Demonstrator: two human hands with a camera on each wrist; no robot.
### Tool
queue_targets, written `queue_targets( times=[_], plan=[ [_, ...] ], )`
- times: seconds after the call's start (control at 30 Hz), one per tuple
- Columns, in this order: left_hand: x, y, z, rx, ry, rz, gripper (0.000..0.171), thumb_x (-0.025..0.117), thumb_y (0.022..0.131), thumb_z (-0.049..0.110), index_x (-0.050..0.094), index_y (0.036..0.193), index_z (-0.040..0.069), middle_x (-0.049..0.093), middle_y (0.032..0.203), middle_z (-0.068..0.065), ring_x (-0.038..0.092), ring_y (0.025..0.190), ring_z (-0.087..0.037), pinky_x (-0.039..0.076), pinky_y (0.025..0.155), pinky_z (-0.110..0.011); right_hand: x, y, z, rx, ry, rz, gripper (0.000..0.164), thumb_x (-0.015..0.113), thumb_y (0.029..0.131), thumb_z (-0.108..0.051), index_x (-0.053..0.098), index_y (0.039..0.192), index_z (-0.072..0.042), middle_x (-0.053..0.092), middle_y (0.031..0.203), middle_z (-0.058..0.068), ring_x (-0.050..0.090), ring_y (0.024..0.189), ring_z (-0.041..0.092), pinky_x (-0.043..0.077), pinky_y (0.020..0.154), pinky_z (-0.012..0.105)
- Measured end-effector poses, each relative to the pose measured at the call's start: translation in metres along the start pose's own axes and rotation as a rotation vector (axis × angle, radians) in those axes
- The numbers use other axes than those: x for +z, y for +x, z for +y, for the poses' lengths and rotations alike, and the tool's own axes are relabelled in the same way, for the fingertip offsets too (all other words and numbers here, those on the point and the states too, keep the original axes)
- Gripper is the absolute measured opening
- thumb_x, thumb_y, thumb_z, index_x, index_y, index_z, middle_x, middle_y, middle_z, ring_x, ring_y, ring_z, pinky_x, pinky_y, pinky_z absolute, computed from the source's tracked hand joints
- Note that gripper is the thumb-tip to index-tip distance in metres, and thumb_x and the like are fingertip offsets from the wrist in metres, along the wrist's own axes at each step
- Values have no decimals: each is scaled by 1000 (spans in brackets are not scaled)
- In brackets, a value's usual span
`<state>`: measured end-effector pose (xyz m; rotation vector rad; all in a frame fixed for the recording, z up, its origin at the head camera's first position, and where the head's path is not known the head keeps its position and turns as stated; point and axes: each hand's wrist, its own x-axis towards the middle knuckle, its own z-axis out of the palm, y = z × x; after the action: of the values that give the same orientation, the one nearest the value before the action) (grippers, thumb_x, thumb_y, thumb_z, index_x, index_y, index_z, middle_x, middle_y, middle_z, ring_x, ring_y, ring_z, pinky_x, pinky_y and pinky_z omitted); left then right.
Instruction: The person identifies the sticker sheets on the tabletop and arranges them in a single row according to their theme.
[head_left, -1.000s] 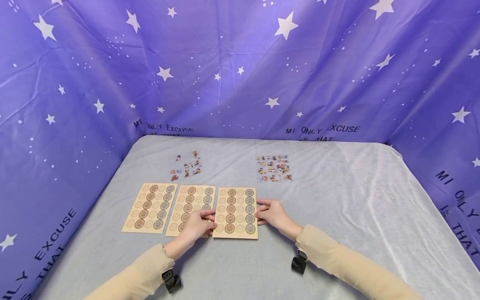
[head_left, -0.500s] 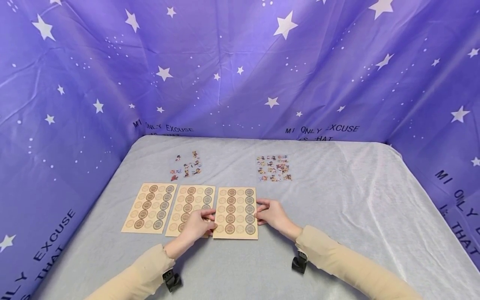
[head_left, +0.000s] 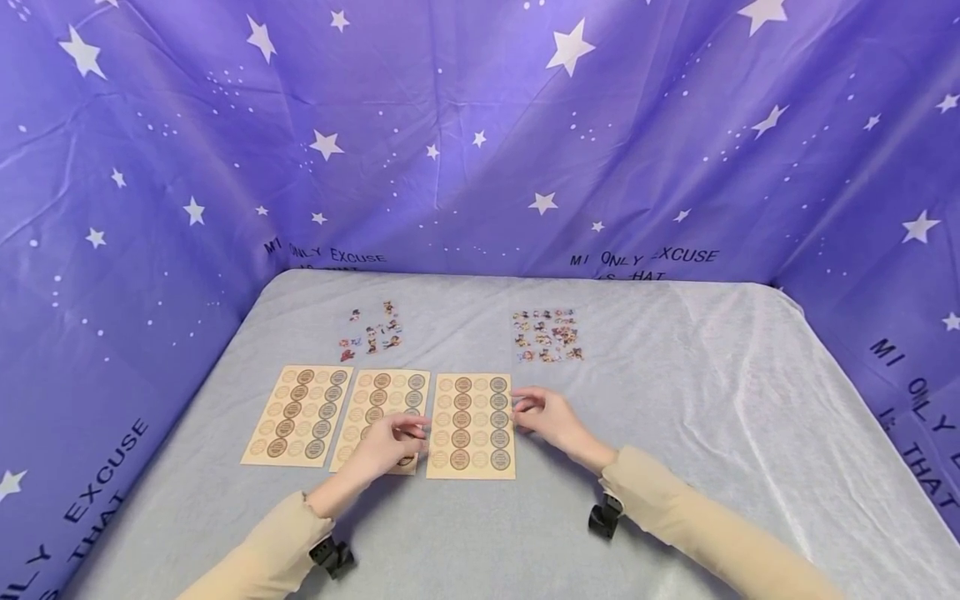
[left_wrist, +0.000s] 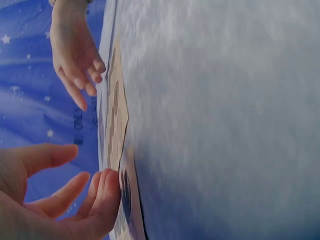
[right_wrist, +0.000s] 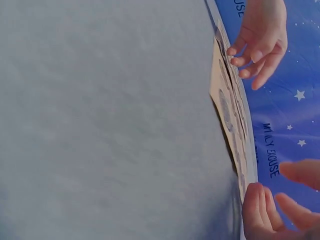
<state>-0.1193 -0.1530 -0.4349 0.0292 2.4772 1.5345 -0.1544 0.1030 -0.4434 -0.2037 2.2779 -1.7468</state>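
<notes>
Three tan sticker sheets printed with round labels lie side by side on the table: a left sheet, a middle sheet and a right sheet. My left hand hovers over the lower right of the middle sheet, fingers loosely bent near the right sheet's left edge. Beside that sheet's right edge is my right hand, its fingers relaxed. Both wrist views show thumb and fingers apart with nothing pinched. Part of the middle sheet is hidden by my left hand.
Behind the tan sheets lie two clear sheets of small cartoon stickers, a sparser left one and a fuller right one. A grey cloth covers the table. Purple star-printed curtain hangs around its back and sides.
Both hands have let go of the right sheet's edges and lifted slightly, the left one drawing a little leftward. The right sheet now lies flat on the table.
</notes>
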Motion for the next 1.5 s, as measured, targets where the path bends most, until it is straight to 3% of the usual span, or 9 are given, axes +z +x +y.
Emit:
queue_targets(
  times=[0.13,0.33,0.43,0.53,0.77,1.0,1.23,1.5],
  plan=[
    [-11,3,-3,-8,21,5,30,63,74,0,61,103,-5,63,81,-6,55,65,-10,45,53,-20,1,6,-5,-7,-43,-61,37,59,78,1,53,114,9,62,88,18,61,70,24,53,60,31],
    [-26,6,-3,23,4,0,31,56,75,-3,58,106,-8,62,84,-11,57,65,-17,48,49,-25,5,18,-11,-40,-57,-119,37,59,77,0,53,113,10,62,91,19,61,76,27,53,65,32],
    [-33,9,-5,63,-8,3,32,55,77,-4,55,107,-13,62,83,-15,59,70,-20,52,59,-26,9,24,-14,-57,-87,-126,36,60,78,-2,54,112,9,62,90,18,60,75,24,53,65,29],
    [-41,12,-6,69,-15,2,33,55,78,-3,53,109,-15,61,84,-18,59,70,-21,53,59,-27,14,30,-17,-67,-113,-140,36,60,79,-4,55,112,7,62,91,16,60,76,23,52,65,27],
    [-59,21,-10,39,-9,38,34,55,80,0,52,111,-14,61,90,-21,59,71,-14,53,63,-27,25,47,-29,-40,-91,-168,36,56,80,-2,54,115,4,61,93,18,59,76,30,53,66,32],
    [-75,28,-11,-23,-14,48,36,55,82,5,51,115,-11,62,86,-10,58,68,-15,52,61,-28,32,49,-60,-22,-64,-212,37,52,84,0,48,119,10,55,101,26,55,86,42,51,74,42],
    [-91,35,-14,13,-27,72,37,51,85,3,47,118,-13,59,98,-24,58,73,-8,52,69,-25,48,83,-38,18,-72,-172,36,56,83,-7,53,119,-1,58,96,11,61,76,25,53,68,29],
    [-109,50,-30,-16,-72,81,41,52,86,7,45,122,-11,60,99,-19,61,75,-8,52,70,-22,64,100,-44,-36,-42,-188,37,55,83,-6,52,119,2,59,99,15,59,82,31,52,72,31]
  ],
)
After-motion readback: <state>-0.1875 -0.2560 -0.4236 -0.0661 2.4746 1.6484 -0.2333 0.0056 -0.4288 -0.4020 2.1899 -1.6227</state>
